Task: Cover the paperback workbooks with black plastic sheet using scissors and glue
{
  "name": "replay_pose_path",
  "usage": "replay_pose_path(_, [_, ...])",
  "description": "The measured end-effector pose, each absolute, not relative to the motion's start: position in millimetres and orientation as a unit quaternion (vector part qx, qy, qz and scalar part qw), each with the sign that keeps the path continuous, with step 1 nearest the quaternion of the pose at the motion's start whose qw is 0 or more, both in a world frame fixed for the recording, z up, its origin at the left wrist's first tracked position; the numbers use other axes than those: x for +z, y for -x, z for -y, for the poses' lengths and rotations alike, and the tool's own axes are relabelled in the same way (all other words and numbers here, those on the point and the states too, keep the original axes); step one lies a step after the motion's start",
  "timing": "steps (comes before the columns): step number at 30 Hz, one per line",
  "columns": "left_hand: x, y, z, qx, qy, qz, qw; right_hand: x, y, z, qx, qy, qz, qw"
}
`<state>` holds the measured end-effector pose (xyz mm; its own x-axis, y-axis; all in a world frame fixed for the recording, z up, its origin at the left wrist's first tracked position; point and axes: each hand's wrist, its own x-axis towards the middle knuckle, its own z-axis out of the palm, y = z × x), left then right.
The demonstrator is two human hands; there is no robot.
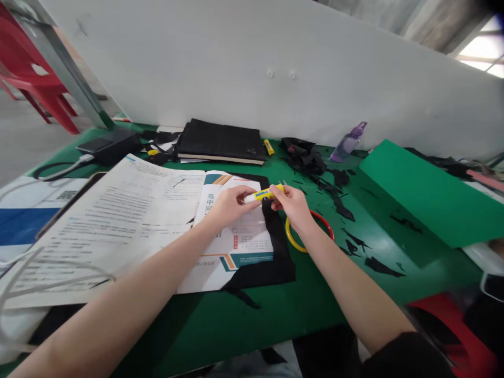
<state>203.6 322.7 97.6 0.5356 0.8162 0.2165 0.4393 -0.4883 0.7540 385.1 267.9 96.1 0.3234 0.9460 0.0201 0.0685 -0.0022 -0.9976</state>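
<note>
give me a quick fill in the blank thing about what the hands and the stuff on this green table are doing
1. Both hands, left hand and right hand, hold a small ____ and white tool.
2. The ring under the right hand is yellow and ____.
3. The purple bottle lies near the white ____.
4. Black scraps are scattered on the ____ table.

Missing words: yellow; red; wall; green

Two bare forearms, black sleeve [409,354] at right upper arm
</note>
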Motion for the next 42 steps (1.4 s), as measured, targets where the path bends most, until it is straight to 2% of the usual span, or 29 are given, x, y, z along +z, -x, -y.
replay_pose_path(5, [92,-200,-319,0.318,-0.786,-0.404,0.342,92,-386,-268,0.369,0.590,0.476,0.538])
replay_pose_path(13, [89,-196,-318,0.339,-0.792,-0.383,0.334,106,-389,-257,0.195,0.677,0.579,0.412])
replay_pose_path(18, [84,-198,-317,0.347,-0.806,-0.366,0.310,110,-390,-256,0.177,0.727,0.554,0.365])
replay_pose_path(24, [85,-198,-317,0.353,-0.811,-0.355,0.304,104,-387,-256,0.141,0.651,0.585,0.462])
replay_pose_path(29, [84,-199,-316,0.358,-0.817,-0.334,0.306,104,-388,-255,0.122,0.663,0.576,0.463])
replay_pose_path(31, [84,-200,-315,0.359,-0.818,-0.322,0.315,107,-387,-256,0.157,0.662,0.543,0.493])
replay_pose_path(34, [85,-201,-314,0.369,-0.813,-0.308,0.330,111,-383,-255,0.308,0.597,0.496,0.551])
replay_pose_path(37, [87,-200,-312,0.376,-0.809,-0.292,0.344,114,-376,-254,0.446,0.526,0.489,0.533])
replay_pose_path(39, [89,-199,-312,0.386,-0.805,-0.273,0.358,113,-375,-255,0.452,0.526,0.483,0.535])
replay_pose_path(42, [90,-199,-312,0.396,-0.796,-0.274,0.366,110,-379,-257,0.360,0.564,0.458,0.585])
